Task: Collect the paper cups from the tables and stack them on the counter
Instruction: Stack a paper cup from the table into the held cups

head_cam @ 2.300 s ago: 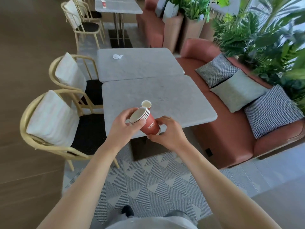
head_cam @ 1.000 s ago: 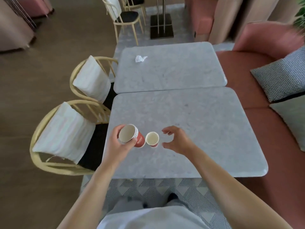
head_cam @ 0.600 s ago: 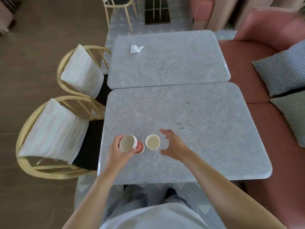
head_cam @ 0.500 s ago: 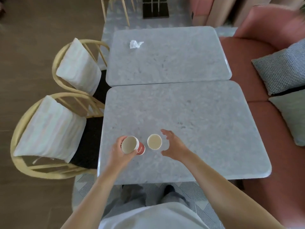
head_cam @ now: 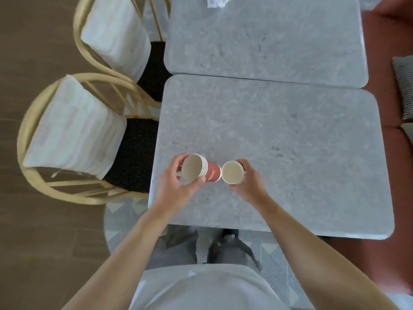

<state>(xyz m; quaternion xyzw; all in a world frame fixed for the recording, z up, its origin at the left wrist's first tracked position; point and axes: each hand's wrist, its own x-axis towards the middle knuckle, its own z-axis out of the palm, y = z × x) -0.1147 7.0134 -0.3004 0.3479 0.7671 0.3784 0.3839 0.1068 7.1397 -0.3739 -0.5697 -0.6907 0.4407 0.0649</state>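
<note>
My left hand [head_cam: 176, 186] grips a stack of several red paper cups [head_cam: 200, 170], tilted so its open mouth faces me, over the near grey marble table [head_cam: 290, 142]. Just to its right a single paper cup [head_cam: 232, 172] stands upright near the table's front left edge. The fingers and thumb of my right hand [head_cam: 250, 182] are curled round that cup. I cannot tell whether the cup is off the table. The stack's base almost touches the single cup's rim.
A second grey table [head_cam: 268, 36] adjoins behind, with a crumpled white napkin [head_cam: 218, 1] at its far edge. Two wooden chairs with white cushions [head_cam: 73, 135] stand along the left. A red sofa [head_cam: 388, 104] with a checked pillow runs along the right.
My right hand has closed round the single cup, which it was only reaching for before. The view has come closer and looks more steeply down on the table.
</note>
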